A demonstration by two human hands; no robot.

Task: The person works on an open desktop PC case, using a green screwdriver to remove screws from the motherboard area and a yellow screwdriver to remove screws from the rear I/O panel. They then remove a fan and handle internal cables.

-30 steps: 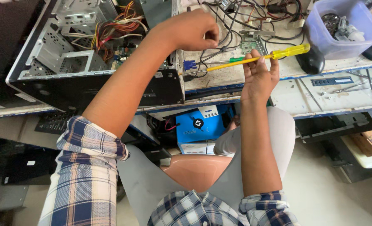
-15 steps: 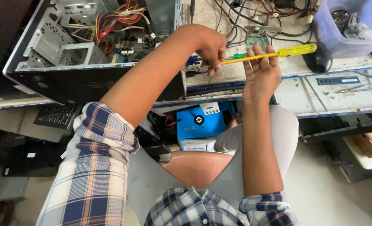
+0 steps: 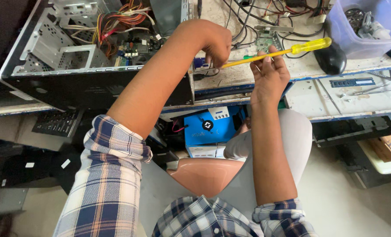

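Between the fingers of the right hand (image 3: pixel 270 74) lies a yellow screwdriver (image 3: pixel 278 52), pinched on its shaft, the handle pointing away to the right. Just left of them, the left hand (image 3: pixel 213 41) is curled closed at the screwdriver's tip, beside the open computer case (image 3: pixel 94 66). Beyond the fingers, on the counter (image 3: pixel 309 70), sit a black mouse (image 3: pixel 331 58) and a plastic tub (image 3: pixel 362 26).
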